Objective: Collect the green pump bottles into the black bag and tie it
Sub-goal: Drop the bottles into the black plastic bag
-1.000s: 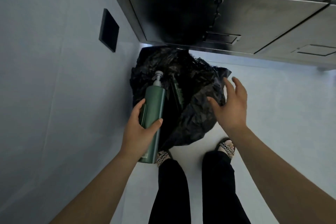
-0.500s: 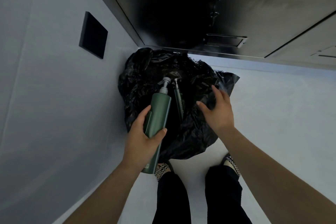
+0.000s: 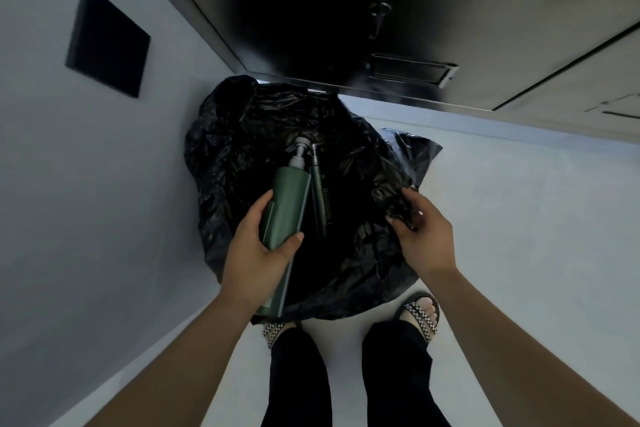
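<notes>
A crumpled black bag (image 3: 242,156) lies open on the pale floor in front of my feet. My left hand (image 3: 256,253) grips a green pump bottle (image 3: 285,208) by its lower body, its grey pump head pointing away from me over the bag's mouth. A second green pump bottle (image 3: 321,204) lies inside the bag just right of it, partly in shadow. My right hand (image 3: 422,229) pinches the bag's right rim between fingers and thumb.
A steel cabinet (image 3: 450,21) with a lock and handle stands just beyond the bag. A grey wall with a black square panel (image 3: 107,45) runs along the left. My sandalled feet (image 3: 420,315) stand right behind the bag.
My right hand moved from hovering open above the bag to gripping its right rim. The left hand carried the bottle forward over the bag's opening.
</notes>
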